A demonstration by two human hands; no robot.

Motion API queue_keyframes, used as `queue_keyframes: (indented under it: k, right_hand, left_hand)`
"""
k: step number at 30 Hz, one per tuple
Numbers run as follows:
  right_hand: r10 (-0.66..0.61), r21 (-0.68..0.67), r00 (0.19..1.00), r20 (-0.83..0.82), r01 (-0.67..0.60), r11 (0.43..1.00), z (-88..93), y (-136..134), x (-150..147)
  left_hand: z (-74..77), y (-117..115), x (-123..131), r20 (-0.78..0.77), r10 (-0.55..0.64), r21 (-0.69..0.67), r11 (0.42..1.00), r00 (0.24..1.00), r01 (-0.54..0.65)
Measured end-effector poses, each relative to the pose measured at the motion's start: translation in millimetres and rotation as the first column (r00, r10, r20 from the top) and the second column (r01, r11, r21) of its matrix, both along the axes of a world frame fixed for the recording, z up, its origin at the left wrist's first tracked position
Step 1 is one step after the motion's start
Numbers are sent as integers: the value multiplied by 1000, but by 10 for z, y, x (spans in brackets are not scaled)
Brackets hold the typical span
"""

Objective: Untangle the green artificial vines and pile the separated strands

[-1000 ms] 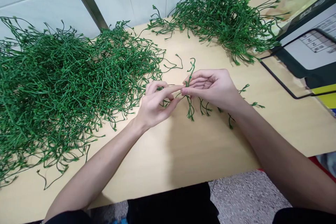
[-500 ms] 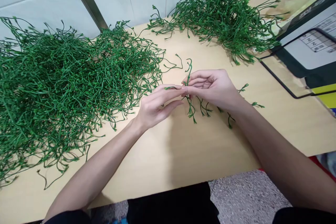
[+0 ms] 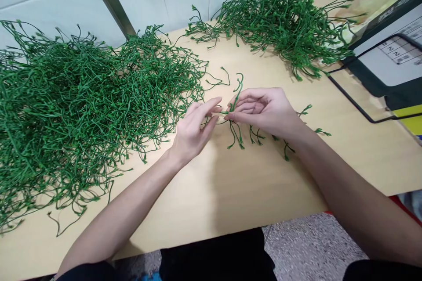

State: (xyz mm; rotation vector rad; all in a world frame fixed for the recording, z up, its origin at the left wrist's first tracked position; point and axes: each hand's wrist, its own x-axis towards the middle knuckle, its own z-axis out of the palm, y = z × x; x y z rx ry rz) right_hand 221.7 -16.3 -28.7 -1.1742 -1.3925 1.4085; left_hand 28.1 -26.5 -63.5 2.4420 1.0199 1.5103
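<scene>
"What's being handled?"
"One small bunch of thin green branching stems (image 3: 234,104), centre frame, pinched between thumb and fingers of the right hand (image 3: 265,107)."
"And the left hand (image 3: 193,131)?"
"Half-curled just beside it; whether it grips, I can't tell."
"Beyond?"
"Two tangled green piles, upper left (image 3: 82,105) and upper right (image 3: 280,17), on one pale wood-coloured table (image 3: 263,189)."

Stems (image 3: 236,98) are grn, table (image 3: 184,210) tan, floor (image 3: 306,241) gry-speckled.
</scene>
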Motion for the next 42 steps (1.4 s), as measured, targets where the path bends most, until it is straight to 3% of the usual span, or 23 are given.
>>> queue_keyframes:
  k: [8,12,14,20,29,34,42]
  right_hand:
    - [-10,43,1000,14,9,999,-26,-1,0]
    - [31,56,999,36,-33,998,-45,11,5]
    - [33,79,999,39,-36,996,-58,13,5]
    - [-29,196,995,91,10,981,-65,-19,-8]
    - [-39,253,994,98,13,967,-34,-49,-25]
    - [-46,272,995,93,19,962,-21,-58,-23]
    - [-56,411,994,91,13,911,-99,-28,-16]
  left_hand:
    - [-23,-12,3,9,49,-49,998,999,-48]
    - [0,-17,-4,-53,185,56,982,981,-182]
    - [14,-19,-2,-82,198,94,977,977,-190]
    - [23,-27,12,-136,111,55,993,984,-105]
    - [7,-18,6,-166,50,19,999,985,-48]
    - [-13,-9,-1,-90,-42,-114,993,995,32]
    - [2,-12,-23,24,-196,-331,924,980,192]
